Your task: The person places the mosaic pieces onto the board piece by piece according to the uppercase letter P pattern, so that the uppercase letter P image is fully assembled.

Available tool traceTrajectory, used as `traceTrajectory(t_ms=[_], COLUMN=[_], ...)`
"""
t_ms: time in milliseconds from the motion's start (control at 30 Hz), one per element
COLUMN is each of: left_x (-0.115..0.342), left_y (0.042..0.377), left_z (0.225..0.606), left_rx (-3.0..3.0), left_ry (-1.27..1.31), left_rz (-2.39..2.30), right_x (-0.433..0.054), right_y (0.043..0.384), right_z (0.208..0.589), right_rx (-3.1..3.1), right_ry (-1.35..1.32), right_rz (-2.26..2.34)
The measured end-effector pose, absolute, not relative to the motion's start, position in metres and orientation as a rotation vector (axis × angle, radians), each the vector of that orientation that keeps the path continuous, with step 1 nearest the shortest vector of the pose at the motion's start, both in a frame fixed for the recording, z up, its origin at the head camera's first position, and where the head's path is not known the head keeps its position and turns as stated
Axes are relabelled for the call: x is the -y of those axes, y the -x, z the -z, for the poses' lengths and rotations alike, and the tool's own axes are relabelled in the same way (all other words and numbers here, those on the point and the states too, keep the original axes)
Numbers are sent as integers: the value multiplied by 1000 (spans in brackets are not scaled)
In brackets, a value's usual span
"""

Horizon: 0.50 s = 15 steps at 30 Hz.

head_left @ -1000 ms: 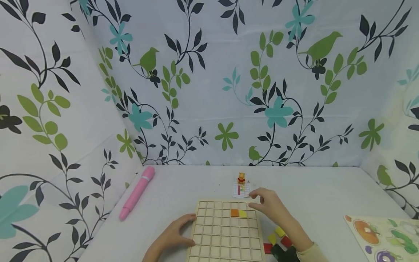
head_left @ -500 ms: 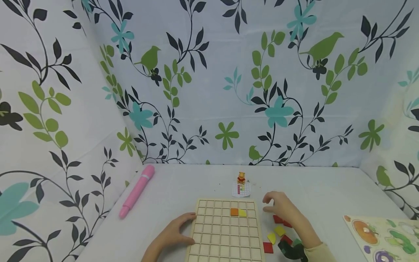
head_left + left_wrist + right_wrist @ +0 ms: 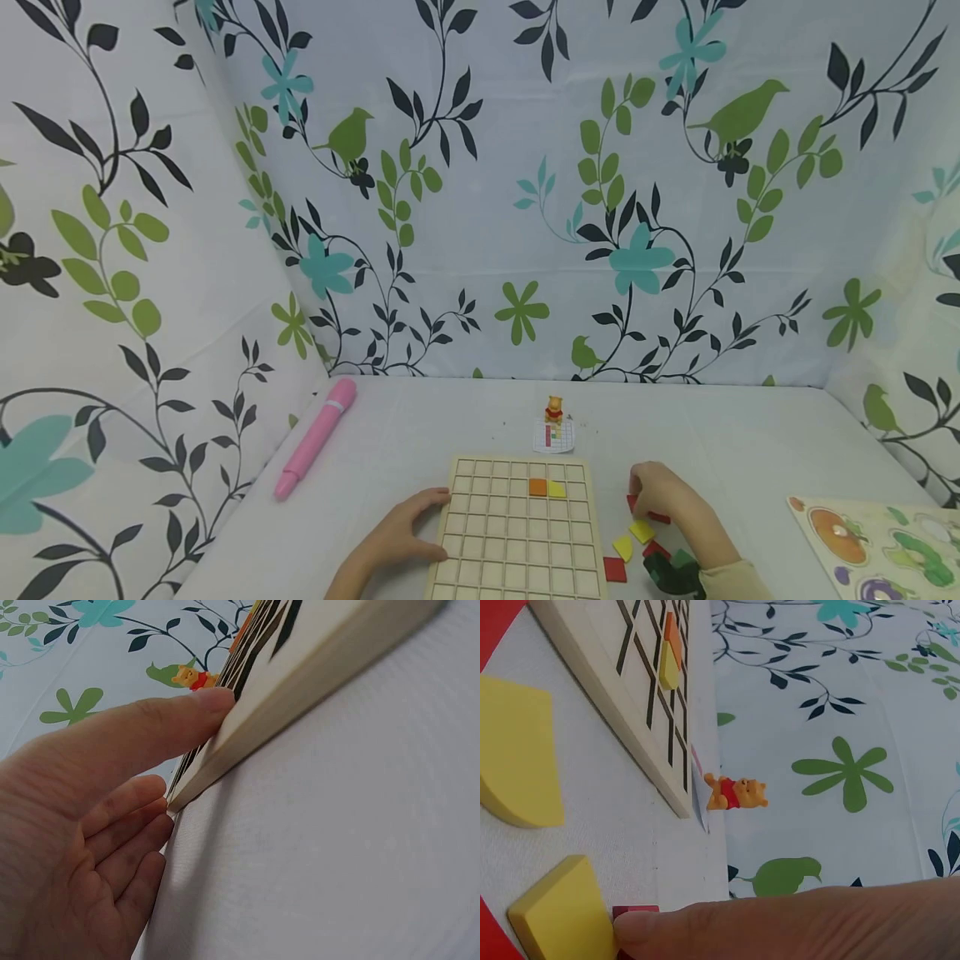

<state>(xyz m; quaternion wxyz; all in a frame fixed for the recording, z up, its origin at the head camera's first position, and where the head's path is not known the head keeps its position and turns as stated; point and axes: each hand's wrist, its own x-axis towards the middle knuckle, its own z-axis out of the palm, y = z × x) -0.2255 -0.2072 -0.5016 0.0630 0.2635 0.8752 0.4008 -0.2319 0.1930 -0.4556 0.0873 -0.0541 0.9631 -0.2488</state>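
Observation:
A wooden grid board (image 3: pixel 495 527) lies in front of me, with an orange tile (image 3: pixel 537 487) and a yellow tile (image 3: pixel 557 489) in adjoining cells near its far edge. Against its left edge rests my left hand (image 3: pixel 397 533), fingers extended; the left wrist view shows the thumb (image 3: pixel 214 701) touching the board's upper edge. To the right of the board, my right hand (image 3: pixel 670 492) reaches down over red tiles (image 3: pixel 660 517). Its fingertip meets a red tile (image 3: pixel 635 908) in the right wrist view; the other fingers are hidden, and I cannot tell whether they pinch it.
Loose yellow pieces (image 3: pixel 623 547) and a red square tile (image 3: pixel 615 570) lie right of the board. Behind it stand a small bear figure (image 3: pixel 554 409) and a printed grid card (image 3: pixel 554 437). A pink marker (image 3: pixel 315 440) lies left, a vegetable picture board (image 3: pixel 877 542) far right.
My right hand has moved from above the board's far right corner, rightward and down to the red tiles. The left hand stays at the board's left edge.

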Motion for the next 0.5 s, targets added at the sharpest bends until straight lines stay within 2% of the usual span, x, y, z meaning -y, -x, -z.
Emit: traceTrajectory(t_ms=[500], left_x=[207], left_y=[226], left_z=[503], left_rx=[-2648], left_ry=[-827], left_rz=[-1209], right_x=[-189], right_y=[230], right_z=[457], right_rx=[-2891], right_ry=[156], right_rz=[805])
